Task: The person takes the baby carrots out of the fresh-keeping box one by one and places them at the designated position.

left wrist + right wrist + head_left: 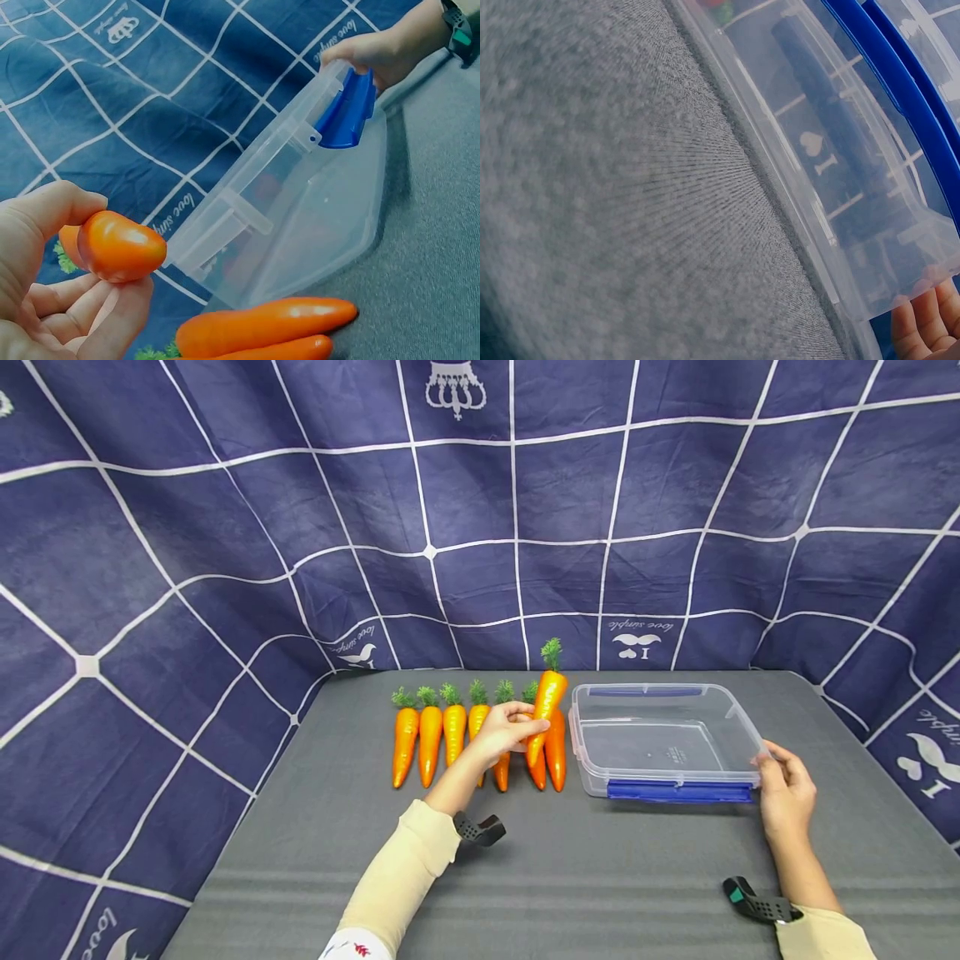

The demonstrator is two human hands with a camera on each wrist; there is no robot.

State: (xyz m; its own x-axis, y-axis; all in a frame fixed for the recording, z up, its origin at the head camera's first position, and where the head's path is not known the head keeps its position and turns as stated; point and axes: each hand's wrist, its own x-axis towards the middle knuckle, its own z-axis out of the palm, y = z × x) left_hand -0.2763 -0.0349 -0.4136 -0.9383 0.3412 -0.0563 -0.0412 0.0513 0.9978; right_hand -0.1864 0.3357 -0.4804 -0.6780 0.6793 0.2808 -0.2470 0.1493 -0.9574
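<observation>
My left hand [501, 732] pinches an orange toy carrot [551, 693] between thumb and fingers. It is tilted, with its green leafy top up, and overlaps the right end of the row in the head view. In the left wrist view the carrot's tip [127, 247] points toward the camera. My right hand [787, 793] grips the front right corner of a clear plastic container [652, 774] with blue side clips. Fingertips [924, 307] press its wall in the right wrist view. The container stands open-topped just right of the carrots, with nothing inside.
Several more carrots [431, 743] lie side by side on the grey tabletop [570, 877], leafy ends toward the back. My left hand partly covers some of them. A blue curtain [465, 493] with white grid lines hangs behind and at both sides.
</observation>
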